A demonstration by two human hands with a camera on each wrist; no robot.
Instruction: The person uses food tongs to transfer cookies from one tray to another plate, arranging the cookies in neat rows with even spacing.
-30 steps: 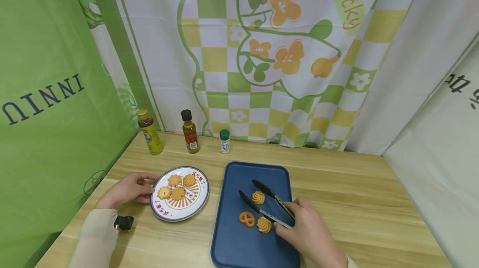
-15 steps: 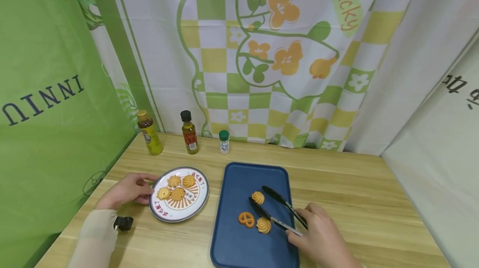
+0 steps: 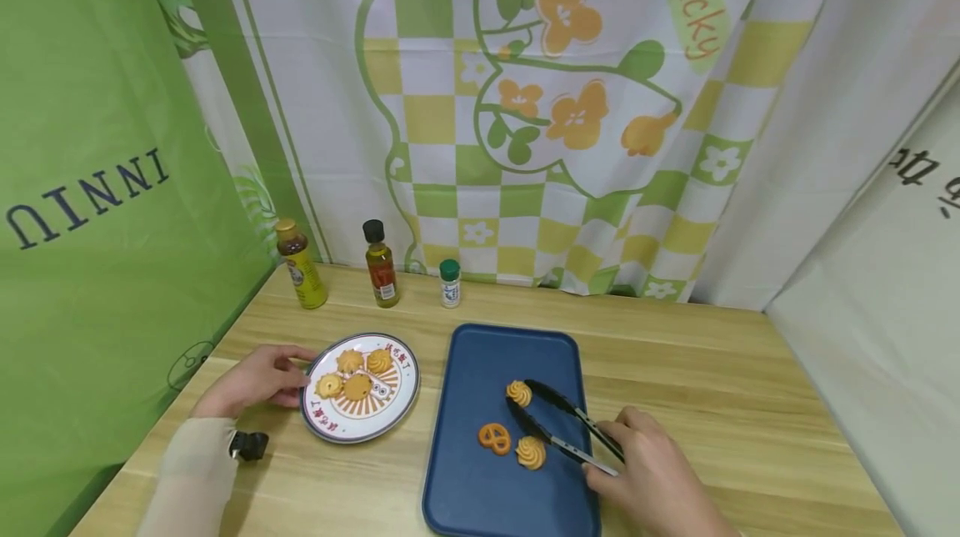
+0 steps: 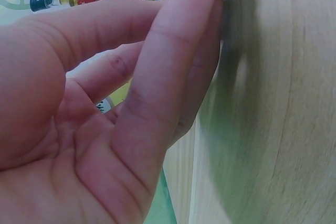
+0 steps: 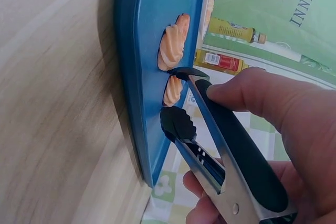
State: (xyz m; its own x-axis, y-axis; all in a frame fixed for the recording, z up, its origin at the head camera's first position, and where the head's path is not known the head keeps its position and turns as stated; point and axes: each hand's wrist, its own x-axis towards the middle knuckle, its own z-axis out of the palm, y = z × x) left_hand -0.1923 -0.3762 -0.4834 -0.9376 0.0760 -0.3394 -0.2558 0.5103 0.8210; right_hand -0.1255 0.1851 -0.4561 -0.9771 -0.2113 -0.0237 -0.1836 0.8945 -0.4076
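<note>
Gripping tongs (image 3: 564, 430), right hand (image 3: 652, 483) near swirl cookie (image 3: 518, 393); left hand (image 3: 251, 381) relaxed, touching plate (image 3: 401, 405).

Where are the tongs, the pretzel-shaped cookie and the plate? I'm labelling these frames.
tongs (image 3: 558, 430), head view, on the lower arm near its black tip
pretzel-shaped cookie (image 3: 494, 438), head view, on its middle
plate (image 3: 324, 427), head view, on the bare near-left rim

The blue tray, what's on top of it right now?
On the blue tray lie three cookies: two swirls and a pretzel shape. The tongs held by the right hand reach over it, open. Whatever lies under the tongs is hidden.
</note>
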